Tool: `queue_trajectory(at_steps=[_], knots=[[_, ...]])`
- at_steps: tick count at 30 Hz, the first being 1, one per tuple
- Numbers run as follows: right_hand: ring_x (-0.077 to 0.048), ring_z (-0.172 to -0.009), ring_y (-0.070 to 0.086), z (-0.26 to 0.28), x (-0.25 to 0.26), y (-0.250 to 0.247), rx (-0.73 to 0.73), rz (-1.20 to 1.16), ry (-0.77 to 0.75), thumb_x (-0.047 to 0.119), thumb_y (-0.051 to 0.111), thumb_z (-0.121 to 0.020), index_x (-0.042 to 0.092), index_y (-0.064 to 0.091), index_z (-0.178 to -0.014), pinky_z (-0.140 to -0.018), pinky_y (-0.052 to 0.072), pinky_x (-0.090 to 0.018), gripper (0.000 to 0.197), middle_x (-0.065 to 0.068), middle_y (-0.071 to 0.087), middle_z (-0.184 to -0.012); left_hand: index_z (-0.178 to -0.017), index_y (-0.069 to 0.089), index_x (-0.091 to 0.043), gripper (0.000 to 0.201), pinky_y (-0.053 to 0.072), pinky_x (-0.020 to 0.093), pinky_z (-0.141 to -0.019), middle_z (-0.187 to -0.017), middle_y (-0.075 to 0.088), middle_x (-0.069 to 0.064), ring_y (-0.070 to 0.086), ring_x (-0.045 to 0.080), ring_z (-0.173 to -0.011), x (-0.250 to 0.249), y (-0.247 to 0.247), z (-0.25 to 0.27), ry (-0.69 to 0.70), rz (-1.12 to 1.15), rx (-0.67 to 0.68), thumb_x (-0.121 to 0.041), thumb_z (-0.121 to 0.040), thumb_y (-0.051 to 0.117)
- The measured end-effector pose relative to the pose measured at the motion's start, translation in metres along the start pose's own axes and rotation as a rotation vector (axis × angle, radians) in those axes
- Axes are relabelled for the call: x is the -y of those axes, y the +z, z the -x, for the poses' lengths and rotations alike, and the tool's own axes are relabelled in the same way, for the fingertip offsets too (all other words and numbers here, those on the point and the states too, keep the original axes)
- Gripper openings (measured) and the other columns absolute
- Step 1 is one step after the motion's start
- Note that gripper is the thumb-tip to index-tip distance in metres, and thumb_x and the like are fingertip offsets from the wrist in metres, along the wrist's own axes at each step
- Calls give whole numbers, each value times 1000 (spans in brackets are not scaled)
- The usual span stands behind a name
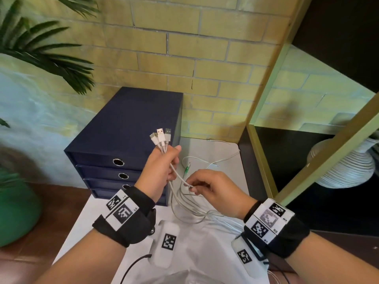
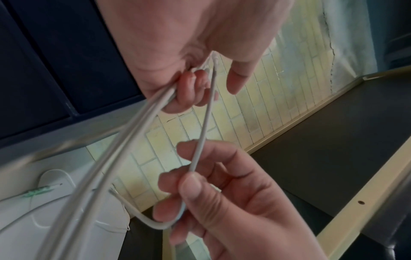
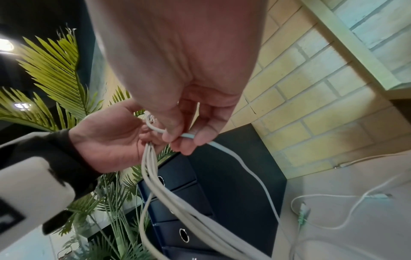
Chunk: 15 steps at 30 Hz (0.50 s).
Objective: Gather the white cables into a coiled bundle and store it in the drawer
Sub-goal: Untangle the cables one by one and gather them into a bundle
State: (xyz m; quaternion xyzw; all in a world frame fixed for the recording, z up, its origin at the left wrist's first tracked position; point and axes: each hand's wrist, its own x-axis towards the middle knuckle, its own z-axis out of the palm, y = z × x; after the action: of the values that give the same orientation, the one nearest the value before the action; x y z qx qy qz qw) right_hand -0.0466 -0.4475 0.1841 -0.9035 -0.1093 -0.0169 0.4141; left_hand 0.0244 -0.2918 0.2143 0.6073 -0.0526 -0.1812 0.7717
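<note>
White cables (image 1: pixel 180 199) were gathered at the plug ends in the left hand (image 1: pixel 162 171), fist curled round them, three plugs (image 1: pixel 161 137) sticking up above the thumb. Drawer unit (image 1: pixel 127 140) sat just behind that hand, all drawers looked closed. Right hand (image 1: pixel 213 191) pinched one strand (image 2: pixel 201 133) between thumb and forefinger, other fingers loosely curled. Loose lengths hung down in slack loops to the tabletop (image 1: pixel 223 160); a thinner lead with a green plug (image 1: pixel 187 170) lay there, ungathered. My read: coiling had barely started. To do it well, keep the left grip fixed, feed even loops with the right, avoid twisting strands, pick up the stray lead before closing the bundle.
</note>
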Motion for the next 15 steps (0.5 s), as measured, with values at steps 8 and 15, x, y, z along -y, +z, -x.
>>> queue_trajectory(at_steps=[8,15], knots=[[-9,-75,59,-1,-4,-1,31,33,18,7,59,-88,14,67,-102,-76,49,-24,18,-4,66,-93,-85,44,-18,19,21,18,-41,-57,35,-5,28,4,-44,0,0,1,-6,21,26,-28,-100,40],[-17,-80,62,-2,-10,-3,161,101,91,21,50,-96,12,62,-90,-76,46,-27,16,-1,69,-85,-64,54,-23,39,40,30,-67,-69,50,-2,46,15,-67,5,-1,-3,127,-100,-32,-39,-98,42]])
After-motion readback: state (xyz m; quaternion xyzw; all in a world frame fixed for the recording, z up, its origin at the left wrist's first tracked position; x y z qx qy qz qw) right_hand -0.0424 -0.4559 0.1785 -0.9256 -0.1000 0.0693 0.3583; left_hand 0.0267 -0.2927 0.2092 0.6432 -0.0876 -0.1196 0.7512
